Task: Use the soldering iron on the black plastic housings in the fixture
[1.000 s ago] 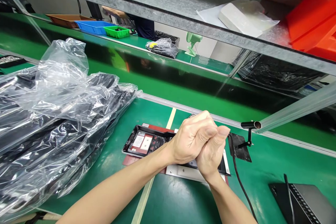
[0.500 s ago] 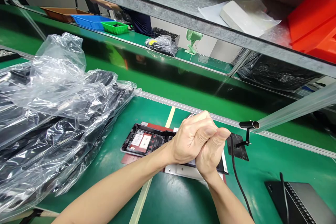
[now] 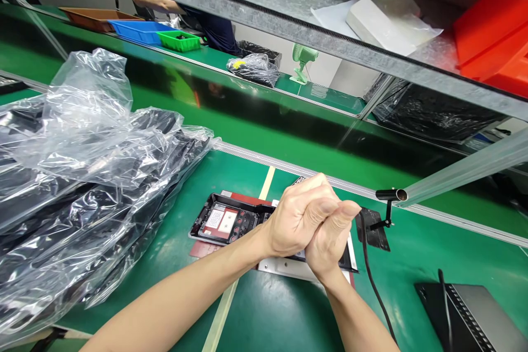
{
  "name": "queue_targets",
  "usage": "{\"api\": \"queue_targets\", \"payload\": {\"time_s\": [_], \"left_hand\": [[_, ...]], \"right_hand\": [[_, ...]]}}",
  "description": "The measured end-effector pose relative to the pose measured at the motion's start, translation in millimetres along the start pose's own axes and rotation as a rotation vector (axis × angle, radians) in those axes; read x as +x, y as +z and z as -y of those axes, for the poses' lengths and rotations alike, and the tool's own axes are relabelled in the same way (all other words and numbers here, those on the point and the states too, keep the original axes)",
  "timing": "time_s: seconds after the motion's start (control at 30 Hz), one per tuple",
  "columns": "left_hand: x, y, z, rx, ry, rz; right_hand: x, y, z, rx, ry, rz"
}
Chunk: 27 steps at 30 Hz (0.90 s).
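The left hand (image 3: 301, 220) and the right hand (image 3: 332, 239) are clasped against each other above the green bench (image 3: 284, 308); the left hand wraps over the right, both are clenched, and whether any small object sits between the palms cannot be told.

The nearest workpiece is the black device housing (image 3: 225, 223); it lies flat and open-side up on a red mat (image 3: 202, 249), directly below and to the left of the clasped hands; its right portion is hidden behind them. Its long axis runs left to right across the bench, roughly square to the yellow floor-line tape (image 3: 268, 182). The left hand is the nearer of the two to the exposed end of the housing.

A black cable (image 3: 373, 280) runs from beside the right hand toward the near edge; a small black tube on a stand (image 3: 390, 198) sits just right of the hands. A heap of clear plastic bags (image 3: 82, 176) holding dark parts lies well apart to the left.
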State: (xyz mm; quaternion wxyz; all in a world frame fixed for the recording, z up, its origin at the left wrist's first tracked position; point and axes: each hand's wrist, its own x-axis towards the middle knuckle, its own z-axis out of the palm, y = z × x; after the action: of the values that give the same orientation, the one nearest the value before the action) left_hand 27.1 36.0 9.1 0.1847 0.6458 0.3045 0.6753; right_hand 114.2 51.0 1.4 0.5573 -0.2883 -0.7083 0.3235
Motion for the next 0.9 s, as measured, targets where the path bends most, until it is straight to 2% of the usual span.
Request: {"api": "queue_targets", "payload": {"time_s": [0.23,0.43,0.9], "left_hand": [[-0.4,0.1,0.5,-0.006,-0.006,-0.004],[0.4,-0.8,0.3,0.021,0.002,0.007],[-0.7,-0.1,2.0,-0.007,0.003,-0.020]], "right_hand": [[-0.9,-0.4,0.4,-0.018,0.015,0.020],[-1.3,0.0,-0.8,-0.030,0.032,-0.030],[-2.4,0.0,-4.8,-0.049,-0.026,-0.044]]}}
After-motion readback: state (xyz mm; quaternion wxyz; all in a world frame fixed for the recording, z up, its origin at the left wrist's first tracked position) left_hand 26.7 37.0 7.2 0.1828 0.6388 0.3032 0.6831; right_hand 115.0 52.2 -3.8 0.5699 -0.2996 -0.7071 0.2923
